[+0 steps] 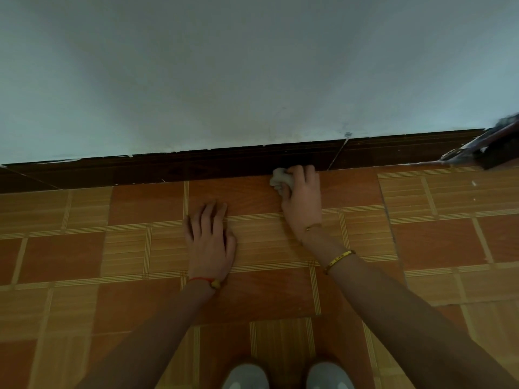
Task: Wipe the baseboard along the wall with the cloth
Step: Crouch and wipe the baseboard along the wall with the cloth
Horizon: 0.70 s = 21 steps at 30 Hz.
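One small, crumpled pale cloth [280, 179] is lying at the foot of the dark brown baseboard [196, 168], right where that board is meeting the floor [438, 242]. Most of the cloth is sticking out past the thumb side of the right hand [302, 197], while the rest is being hidden under the curled fingers, which are gripping it. Those fingertips are reaching up against the lower edge of the baseboard, just short of a pale vertical seam [338, 153] in the board, so the cloth is sitting slightly farther from that seam than the hand is.

Away from the baseboard, the right wrist is wearing a thin gold chain [313, 227] and, lower on the forearm, a gold bangle [338, 259]. The left hand [210, 240] is resting flat on the floor tiles with its fingers straight and slightly spread, holding nothing, well clear of the baseboard and apart from the cloth. A red string bracelet [203, 280] is circling its wrist.

Above the baseboard, the pale blue-grey wall [252, 66] is filling the upper half of the view. Along the baseboard towards its far right end, a dark, blurred object [497, 147] is standing against it; what it is cannot be told. Farthest from the baseboard, two grey shoe tips [286, 376] are showing at the bottom edge.
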Tool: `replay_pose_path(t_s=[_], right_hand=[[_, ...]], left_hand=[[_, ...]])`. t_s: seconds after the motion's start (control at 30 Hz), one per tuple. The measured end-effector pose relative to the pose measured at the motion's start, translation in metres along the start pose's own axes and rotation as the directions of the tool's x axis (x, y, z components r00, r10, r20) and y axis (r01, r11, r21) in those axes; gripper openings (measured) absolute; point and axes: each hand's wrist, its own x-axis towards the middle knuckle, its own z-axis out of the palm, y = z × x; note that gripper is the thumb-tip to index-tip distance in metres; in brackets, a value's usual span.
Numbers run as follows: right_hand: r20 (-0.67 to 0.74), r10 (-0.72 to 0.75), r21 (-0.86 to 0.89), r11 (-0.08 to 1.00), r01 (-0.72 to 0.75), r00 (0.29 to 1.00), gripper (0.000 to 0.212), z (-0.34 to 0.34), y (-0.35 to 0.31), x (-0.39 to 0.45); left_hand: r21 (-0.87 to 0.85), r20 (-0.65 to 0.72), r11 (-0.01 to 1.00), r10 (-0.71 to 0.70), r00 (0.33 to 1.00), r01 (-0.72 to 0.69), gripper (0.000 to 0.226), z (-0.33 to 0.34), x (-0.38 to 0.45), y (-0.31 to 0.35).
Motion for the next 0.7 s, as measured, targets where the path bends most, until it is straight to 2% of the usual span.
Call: replay_pose_path(t_s=[0.2, 0.33, 0.43, 0.6, 0.7], right_hand=[[0.051, -0.067, 0.004, 0.998, 0.067, 0.996, 0.028, -0.013, 0.021, 0.004], [-0.041, 0.033, -0.038, 0.999, -0.034, 0.999, 0.029, -0.041, 0.054, 0.008], [-0.144, 0.161, -0.064, 0.983, -0.171, 0.976, 0.029, -0.064, 0.086, 0.013], [-0.277, 0.412, -0.012, 0.902, -0.432, 0.868, 0.032, -0.086, 0.116, 0.027], [-0.402, 0.52, 0.159, 0.851, -0.501, 0.754, 0.03, -0.094, 0.117, 0.032]], left_hand=[[0.0, 0.007, 1.0, 0.006, 1.0, -0.006, 0.053, -0.001, 0.0, 0.001], [0.002, 0.008, 1.0, 0.0, 1.0, 0.0, 0.053, -0.001, 0.0, 0.002], [0.008, 0.02, 1.0, 0.001, 1.0, -0.001, 0.054, -0.002, 0.0, 0.002], [0.008, 0.033, 1.0, -0.013, 0.999, 0.013, 0.055, -0.005, 0.0, 0.005], [0.014, 0.035, 1.0, -0.023, 0.999, 0.023, 0.054, -0.006, -0.002, 0.007]])
